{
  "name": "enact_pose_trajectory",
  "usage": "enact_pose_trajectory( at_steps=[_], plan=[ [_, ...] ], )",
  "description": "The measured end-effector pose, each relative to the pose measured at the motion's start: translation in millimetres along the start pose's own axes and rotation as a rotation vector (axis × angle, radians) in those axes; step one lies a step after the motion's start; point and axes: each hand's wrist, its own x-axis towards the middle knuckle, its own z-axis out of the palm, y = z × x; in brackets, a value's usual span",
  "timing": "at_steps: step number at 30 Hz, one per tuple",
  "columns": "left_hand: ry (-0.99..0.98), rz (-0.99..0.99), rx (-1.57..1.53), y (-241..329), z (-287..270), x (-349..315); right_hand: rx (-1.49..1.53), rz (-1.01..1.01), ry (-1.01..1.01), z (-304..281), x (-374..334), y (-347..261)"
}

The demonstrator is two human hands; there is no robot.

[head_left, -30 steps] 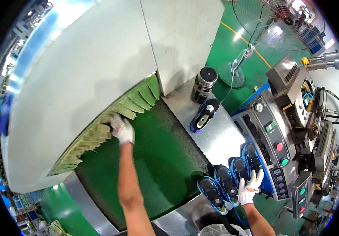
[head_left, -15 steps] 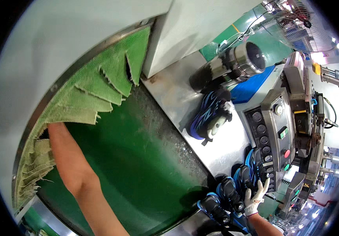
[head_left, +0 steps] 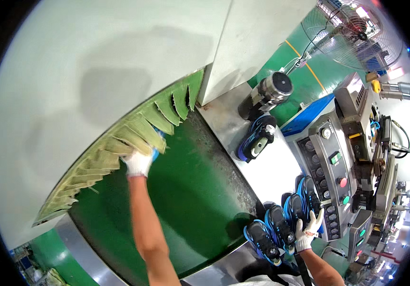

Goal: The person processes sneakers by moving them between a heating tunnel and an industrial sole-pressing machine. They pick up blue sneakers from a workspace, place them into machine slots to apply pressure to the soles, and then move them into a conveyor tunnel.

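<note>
My left hand point(head_left: 138, 163), in a white glove, is at the hanging green fabric strips point(head_left: 107, 155), its fingers partly hidden by them. It is closed on a blue-edged thing point(head_left: 155, 154), mostly covered by the strips, which looks like a shoe. Under my forearm lies a green conveyor belt point(head_left: 190, 190). My right hand point(head_left: 308, 232), also gloved, is open with fingers spread beside several black shoes with blue soles, the nearest of them a black shoe point(head_left: 293, 207). These shoes stand in a row along the metal ledge.
Farther up the metal ledge point(head_left: 276, 178) sit another dark shoe point(head_left: 256, 138) and a steel flask point(head_left: 267, 95). A control panel point(head_left: 331, 157) with dials and buttons stands at the right. A caged fan point(head_left: 352, 35) is at the far right, and a pale machine housing point(head_left: 133, 57) rises above the strips.
My left hand has come out from behind the strips, bringing the blue-edged thing partly into sight. My right hand stays by the shoes. The view has shifted.
</note>
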Motion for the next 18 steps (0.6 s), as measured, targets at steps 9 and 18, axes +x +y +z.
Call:
enact_pose_trajectory(
  at_steps=[9,18],
  plan=[
    [-0.337,0.081,-0.107,122.6,-80.4,-281.7,0.104,0.022,0.057,-21.3,1.0,-5.8],
    [-0.795,0.207,0.021,245.4,-173.6,-397.0,0.542,-0.312,-0.472,-147.1,1.4,22.6]
  ],
)
